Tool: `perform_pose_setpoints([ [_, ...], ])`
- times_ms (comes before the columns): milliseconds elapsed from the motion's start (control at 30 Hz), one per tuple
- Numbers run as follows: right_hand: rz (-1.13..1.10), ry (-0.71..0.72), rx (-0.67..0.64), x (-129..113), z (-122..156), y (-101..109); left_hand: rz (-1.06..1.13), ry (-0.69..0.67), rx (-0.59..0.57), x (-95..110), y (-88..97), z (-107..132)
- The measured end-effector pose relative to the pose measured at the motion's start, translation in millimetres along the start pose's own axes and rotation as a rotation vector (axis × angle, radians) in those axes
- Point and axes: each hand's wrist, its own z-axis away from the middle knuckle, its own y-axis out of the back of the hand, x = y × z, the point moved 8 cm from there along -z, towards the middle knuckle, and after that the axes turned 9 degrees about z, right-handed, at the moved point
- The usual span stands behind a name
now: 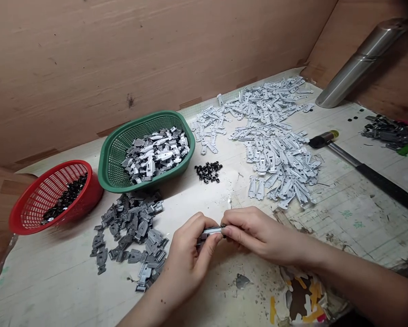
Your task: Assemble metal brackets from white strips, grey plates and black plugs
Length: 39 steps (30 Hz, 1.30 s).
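My left hand (192, 254) is closed around a small clip (212, 231) with a white top part and a grey part under it. At the right end of this clip, my right hand (253, 231) pinches a small black piece (223, 225) between thumb and forefinger. Both hands meet above the front of the table. Just behind them lies a little heap of small black pieces (208, 172). To the left, loose grey metal clip parts (132, 227) are spread out; farther right and back is a broad pile of white clip parts (275, 136).
A green basket (103, 168) holds several white-and-grey clips. Left of it, a red basket (15, 222) contains black parts. On the right lie a black-handled hammer (367, 170) and a tilted steel cylinder (357, 68). The table covering is torn near my right forearm.
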Motion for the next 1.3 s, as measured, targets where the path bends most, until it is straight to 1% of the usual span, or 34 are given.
perform_pose_setpoints([
  [100, -0.043, 0.012, -0.009, -1, 0, 3, 0.094, 0.072, 0.013, -2, 1.9, 0],
  [167, -0.037, 0.057, 0.004, -3, 1, 10, 0.206, 0.142, 0.023, -6, 3.1, 0],
  [233, 0.040, 0.185, 0.091, -12, 3, 20, 0.332, 0.215, 0.031, -12, 2.9, 1],
  [300, 0.196, 0.349, 0.232, -24, 8, 28, 0.455, 0.295, 0.010, -21, -1.2, 2],
  [367, 0.356, 0.476, 0.331, -34, 13, 27, 0.569, 0.371, -0.039, -28, -8.7, 4],
  [400, 0.413, 0.513, 0.357, -37, 14, 25, 0.608, 0.394, -0.056, -30, -11.4, 5],
  [433, 0.445, 0.528, 0.372, -38, 15, 23, 0.620, 0.390, -0.045, -31, -11.2, 5],
  [467, 0.456, 0.527, 0.391, -38, 16, 22, 0.596, 0.354, -0.013, -30, -7.9, 4],
  [500, 0.446, 0.508, 0.411, -38, 16, 23, 0.529, 0.282, 0.027, -26, -2.5, 3],
  [567, 0.379, 0.436, 0.432, -33, 14, 25, 0.300, 0.058, 0.105, -10, 9.5, 0],
  [633, 0.277, 0.364, 0.421, -29, 12, 25, 0.071, -0.152, 0.134, 8, 13.5, 1],
  [667, 0.226, 0.340, 0.414, -27, 11, 24, -0.008, -0.216, 0.141, 13, 13.4, 3],
  [700, 0.182, 0.321, 0.416, -26, 10, 23, -0.060, -0.247, 0.157, 15, 13.7, 4],
  [733, 0.144, 0.303, 0.426, -24, 10, 21, -0.089, -0.250, 0.175, 15, 14.2, 4],
  [800, 0.083, 0.257, 0.442, -20, 9, 18, -0.098, -0.222, 0.186, 13, 14.3, 4],
  [867, 0.044, 0.213, 0.434, -14, 9, 14, -0.076, -0.197, 0.161, 10, 14.4, 1],
  [933, 0.036, 0.212, 0.438, -14, 10, 17, -0.058, -0.170, 0.132, 7, 19.0, -2],
  [967, 0.051, 0.234, 0.454, -17, 10, 22, -0.061, -0.150, 0.141, 5, 25.1, -4],
  [1000, 0.084, 0.265, 0.481, -23, 8, 29, -0.083, -0.124, 0.178, 2, 34.6, -5],
  [1033, 0.139, 0.303, 0.518, -31, 3, 39, -0.131, -0.094, 0.238, -1, 46.6, -5],
  [1067, 0.217, 0.342, 0.564, -41, -4, 50, -0.213, -0.057, 0.310, -4, 59.9, -5],
  [1100, 0.313, 0.376, 0.607, -52, -15, 61, -0.340, -0.012, 0.388, -6, 73.3, -3],
  [1133, 0.426, 0.408, 0.643, -64, -29, 70, -0.514, 0.043, 0.440, -9, 83.9, -2],
  [1167, 0.537, 0.421, 0.669, -75, -46, 77, -0.696, 0.112, 0.455, -12, 91.3, -1],
  [1200, 0.644, 0.405, 0.652, -82, -66, 81, -0.842, 0.178, 0.451, -15, 96.3, 0],
  [1233, 0.745, 0.384, 0.616, -87, -86, 82, -0.952, 0.235, 0.417, -19, 98.1, 0],
  [1300, 0.868, 0.320, 0.497, -84, -115, 77, -1.069, 0.323, 0.355, -28, 97.9, 1],
])
